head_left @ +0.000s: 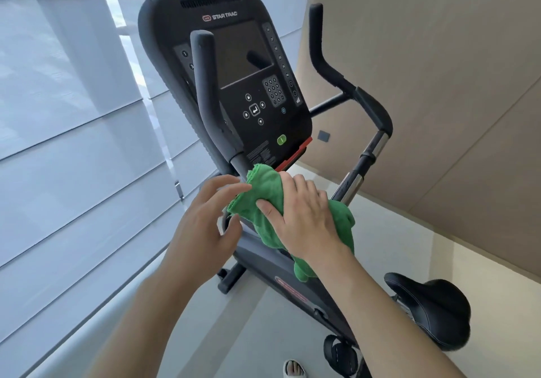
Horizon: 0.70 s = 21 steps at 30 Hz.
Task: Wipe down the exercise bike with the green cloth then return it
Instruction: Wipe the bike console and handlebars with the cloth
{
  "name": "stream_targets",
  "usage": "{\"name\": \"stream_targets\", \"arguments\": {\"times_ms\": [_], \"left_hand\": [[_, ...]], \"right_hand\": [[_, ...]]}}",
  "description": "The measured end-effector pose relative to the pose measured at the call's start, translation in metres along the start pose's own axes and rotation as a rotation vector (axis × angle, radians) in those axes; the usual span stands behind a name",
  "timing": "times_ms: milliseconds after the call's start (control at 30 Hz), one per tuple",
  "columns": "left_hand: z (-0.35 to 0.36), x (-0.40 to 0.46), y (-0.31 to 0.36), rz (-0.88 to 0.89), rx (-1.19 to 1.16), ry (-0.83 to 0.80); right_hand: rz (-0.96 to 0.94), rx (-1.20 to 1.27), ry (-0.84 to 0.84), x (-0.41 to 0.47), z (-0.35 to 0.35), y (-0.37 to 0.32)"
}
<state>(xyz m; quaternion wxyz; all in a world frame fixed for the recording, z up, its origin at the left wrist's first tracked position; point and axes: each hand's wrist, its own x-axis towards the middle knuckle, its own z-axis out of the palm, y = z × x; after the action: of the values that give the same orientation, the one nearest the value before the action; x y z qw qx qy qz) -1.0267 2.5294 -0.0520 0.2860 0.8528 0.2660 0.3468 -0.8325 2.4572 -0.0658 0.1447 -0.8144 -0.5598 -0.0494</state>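
My right hand [304,213] grips the green cloth [263,199], soft, light, bunch-prone; left hand [205,216] relaxed, fingertips touching its edge.

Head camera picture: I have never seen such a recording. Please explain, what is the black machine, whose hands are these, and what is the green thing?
The one picture comes from a camera worn on a person's head, looking down at their own hands. The machine is an exercise bike: a console with a dark screen, black handlebars and a saddle. The right hand holds a green cloth against the bike, just below the console. The left hand, fingers relaxed, touches the cloth's edge but holds nothing.
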Motion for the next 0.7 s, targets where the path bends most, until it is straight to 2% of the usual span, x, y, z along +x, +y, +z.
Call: {"name": "stream_targets", "arguments": {"times_ms": [167, 400, 533, 700], "left_hand": [[0.009, 0.002, 0.012, -0.019, -0.025, 0.083], [0.026, 0.005, 0.028, -0.041, -0.021, 0.090], [0.029, 0.006, 0.035, -0.008, -0.036, 0.105], [0.024, 0.004, 0.035, 0.012, -0.035, 0.154]], "right_hand": [[-0.014, 0.310, -0.035, 0.013, -0.007, 0.011], [-0.020, 0.493, -0.240, 0.044, -0.022, 0.033], [-0.051, 0.384, -0.149, 0.031, -0.021, 0.032], [-0.131, 0.276, 0.084, -0.025, 0.003, 0.039]]}}
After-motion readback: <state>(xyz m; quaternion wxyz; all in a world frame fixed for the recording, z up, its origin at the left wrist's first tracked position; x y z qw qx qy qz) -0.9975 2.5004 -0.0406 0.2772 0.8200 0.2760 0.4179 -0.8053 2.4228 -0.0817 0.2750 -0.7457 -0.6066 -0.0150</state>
